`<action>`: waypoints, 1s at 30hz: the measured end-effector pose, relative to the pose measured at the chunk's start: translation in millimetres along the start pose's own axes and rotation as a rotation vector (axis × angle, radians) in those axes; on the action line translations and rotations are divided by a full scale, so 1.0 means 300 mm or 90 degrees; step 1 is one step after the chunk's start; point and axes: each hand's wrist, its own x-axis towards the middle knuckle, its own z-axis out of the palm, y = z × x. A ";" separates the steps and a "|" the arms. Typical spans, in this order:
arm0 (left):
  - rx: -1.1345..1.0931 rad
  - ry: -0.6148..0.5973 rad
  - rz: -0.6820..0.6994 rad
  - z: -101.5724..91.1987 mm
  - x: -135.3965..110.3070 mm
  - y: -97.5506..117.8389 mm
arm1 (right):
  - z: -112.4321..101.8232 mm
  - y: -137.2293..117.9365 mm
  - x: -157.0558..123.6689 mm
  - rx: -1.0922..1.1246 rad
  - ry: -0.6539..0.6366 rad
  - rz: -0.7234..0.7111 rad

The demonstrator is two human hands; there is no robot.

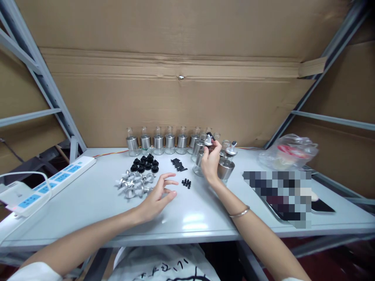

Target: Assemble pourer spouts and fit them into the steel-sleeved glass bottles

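Observation:
My right hand [211, 160] is closed around the silver spout top [208, 139] of a glass bottle with a metal sleeve. A small black flap shows above its fingers, and the hand partly hides the bottle. Just right of it stands another sleeved bottle [226, 168] fitted with a silver spout. My left hand [159, 197] hovers over the table with fingers apart, holding nothing. Beside it lie a pile of silver spouts [134, 183] and several tiny black caps [186, 183]. Black stoppers [145, 163] and flat black flaps [178, 164] lie farther back.
A row of sleeved glass bottles [158, 140] lines the back against the cardboard wall [175, 105]. A white power strip [58, 181] runs along the left. On the right are a clear plastic bag [288, 152] and a blurred-out dark flat object [278, 199].

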 end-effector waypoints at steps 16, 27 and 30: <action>0.016 -0.028 0.024 0.000 -0.002 -0.022 | -0.018 -0.061 -0.054 -0.200 -0.052 -0.143; 0.036 -0.049 0.009 -0.003 -0.005 -0.051 | 0.004 -0.060 -0.103 -0.149 -0.375 -0.210; 0.037 -0.054 -0.005 0.005 -0.009 -0.053 | -0.001 -0.038 -0.080 -0.172 -0.388 -0.087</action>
